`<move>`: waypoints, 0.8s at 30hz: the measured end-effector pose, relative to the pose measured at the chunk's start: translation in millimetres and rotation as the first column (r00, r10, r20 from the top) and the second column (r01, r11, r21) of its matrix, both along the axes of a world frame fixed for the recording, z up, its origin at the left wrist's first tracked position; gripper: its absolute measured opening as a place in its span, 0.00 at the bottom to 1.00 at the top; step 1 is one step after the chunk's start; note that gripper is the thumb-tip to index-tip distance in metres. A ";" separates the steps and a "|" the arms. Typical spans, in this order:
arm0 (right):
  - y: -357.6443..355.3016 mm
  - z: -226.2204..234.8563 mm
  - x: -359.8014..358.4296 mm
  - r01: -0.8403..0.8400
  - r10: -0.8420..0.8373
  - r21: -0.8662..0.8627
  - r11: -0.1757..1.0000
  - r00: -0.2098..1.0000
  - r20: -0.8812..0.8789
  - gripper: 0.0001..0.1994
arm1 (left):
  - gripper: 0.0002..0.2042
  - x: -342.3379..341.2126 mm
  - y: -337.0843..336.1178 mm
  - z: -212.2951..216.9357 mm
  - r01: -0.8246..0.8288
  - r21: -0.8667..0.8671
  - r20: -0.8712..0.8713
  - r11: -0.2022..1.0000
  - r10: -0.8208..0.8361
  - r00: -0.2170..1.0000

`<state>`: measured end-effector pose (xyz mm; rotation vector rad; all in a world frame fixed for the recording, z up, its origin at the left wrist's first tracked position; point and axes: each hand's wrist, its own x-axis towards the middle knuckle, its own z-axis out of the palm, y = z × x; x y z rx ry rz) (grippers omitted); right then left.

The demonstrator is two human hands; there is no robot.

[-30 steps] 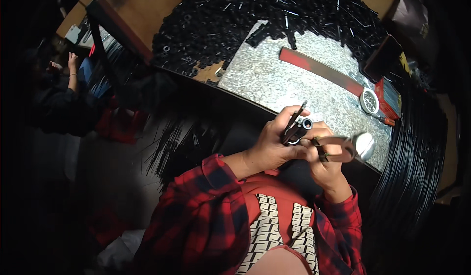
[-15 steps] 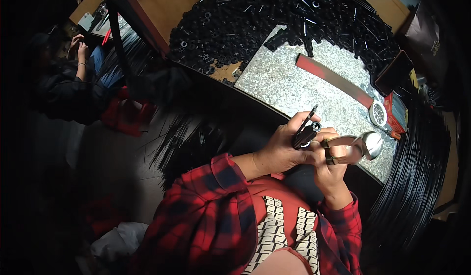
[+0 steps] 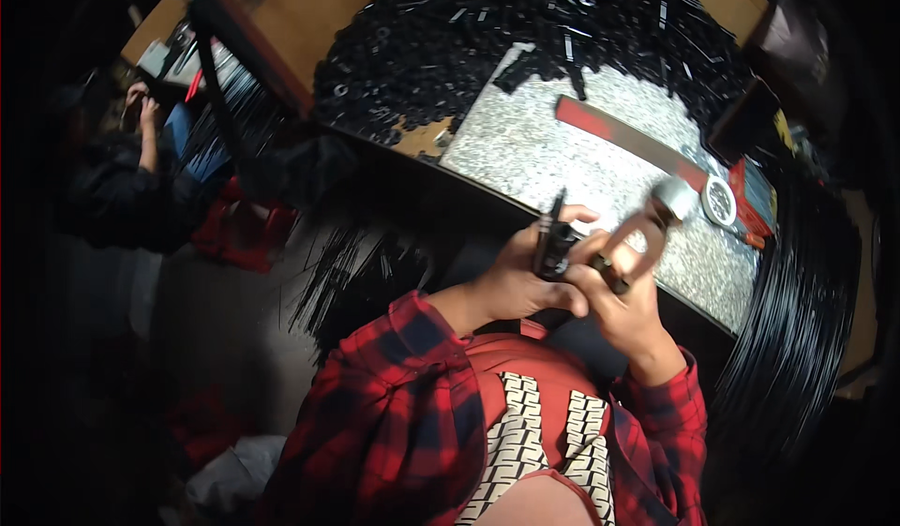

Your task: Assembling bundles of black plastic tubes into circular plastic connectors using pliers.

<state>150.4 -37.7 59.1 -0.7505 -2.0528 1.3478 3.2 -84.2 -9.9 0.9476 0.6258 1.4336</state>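
My left hand (image 3: 514,280) is closed around a short black cylindrical part (image 3: 557,254), with a thin black strip standing up beside it. Close by on the right, my right hand (image 3: 623,315) grips a looped tool (image 3: 642,240) with a brown frame and a rounded silver head. The tool's head points away from me, up and to the right. Both hands are close together above the near edge of the speckled work surface (image 3: 506,151). Motion blur hides the tool's details and where the fingers meet the black part.
A big heap of black parts (image 3: 422,67) covers the far side. On the surface lie a long reddish-brown bar (image 3: 628,137) and a round white container (image 3: 719,201), beside a red box (image 3: 753,193). Long black rods (image 3: 797,310) hang at right. Another person's hands (image 3: 141,106) show far left.
Both hands have shifted slightly left. The looped tool has swung upward, its silver head now higher and farther from me. The black part stays in my left hand.
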 end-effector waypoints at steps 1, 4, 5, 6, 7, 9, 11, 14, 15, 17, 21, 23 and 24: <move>0.0 6.9 -2.1 -0.004 0.010 -0.114 0.994 0.999 0.050 0.03 | 0.42 -5.5 -0.7 0.9 -0.005 0.015 -0.077 1.000 0.006 0.997; 2.0 3.0 -2.4 -0.021 0.034 -0.196 0.980 0.997 0.068 0.10 | 0.46 -12.7 -4.1 5.6 0.030 -0.014 0.008 0.999 -0.029 1.000; 1.9 5.0 -0.2 -0.042 0.062 -0.232 0.972 0.995 0.077 0.12 | 0.47 -14.3 -3.5 7.0 0.015 0.004 0.017 1.000 -0.016 1.000; 3.4 3.4 4.5 -0.052 0.074 -0.173 0.984 0.990 0.122 0.16 | 0.48 -27.7 -0.8 3.1 0.024 0.063 -0.160 0.998 -0.013 0.987; 3.6 5.1 10.2 -0.050 0.072 -0.173 0.984 0.990 0.122 0.16 | 0.47 -29.1 -1.1 2.9 -0.002 0.036 -0.061 0.999 0.004 0.998; 2.8 11.5 24.9 -0.085 0.104 -0.092 0.992 0.969 0.223 0.22 | 0.51 -41.2 0.6 -5.3 0.026 0.024 -0.041 0.999 -0.025 0.999; 0.5 4.0 39.8 -0.106 0.079 0.105 0.989 0.970 0.230 0.29 | 0.48 -44.8 1.8 -3.8 -0.007 0.090 -0.025 0.996 0.009 1.000; -5.4 10.0 51.2 -0.184 -0.080 0.540 0.821 0.900 0.428 0.37 | 0.44 -48.1 -1.0 -0.2 0.009 0.034 -0.004 0.999 -0.009 1.000; -8.3 12.1 53.1 -0.184 -0.081 0.540 0.822 0.899 0.430 0.37 | 0.44 -48.3 -1.7 0.5 0.010 0.034 -0.002 0.999 -0.010 1.000; -12.4 14.2 56.2 -0.261 -0.150 0.613 0.746 0.830 0.537 0.37 | 0.42 -48.4 -3.2 1.8 0.036 -0.030 0.036 0.999 -0.035 0.999; -14.6 3.7 49.5 -0.202 -0.214 0.681 0.704 0.854 0.474 0.32 | 0.38 -33.3 -2.4 18.9 -0.027 -0.105 -0.196 0.994 0.006 0.981; -16.5 4.3 50.9 -0.207 -0.231 0.691 0.692 0.844 0.484 0.32 | 0.38 -34.8 0.2 16.9 -0.021 -0.088 -0.221 0.996 0.001 0.975; -17.8 4.4 51.2 -0.209 -0.249 0.701 0.682 0.835 0.490 0.32 | 0.38 -35.6 -0.3 16.5 -0.013 -0.076 -0.249 0.997 -0.007 0.969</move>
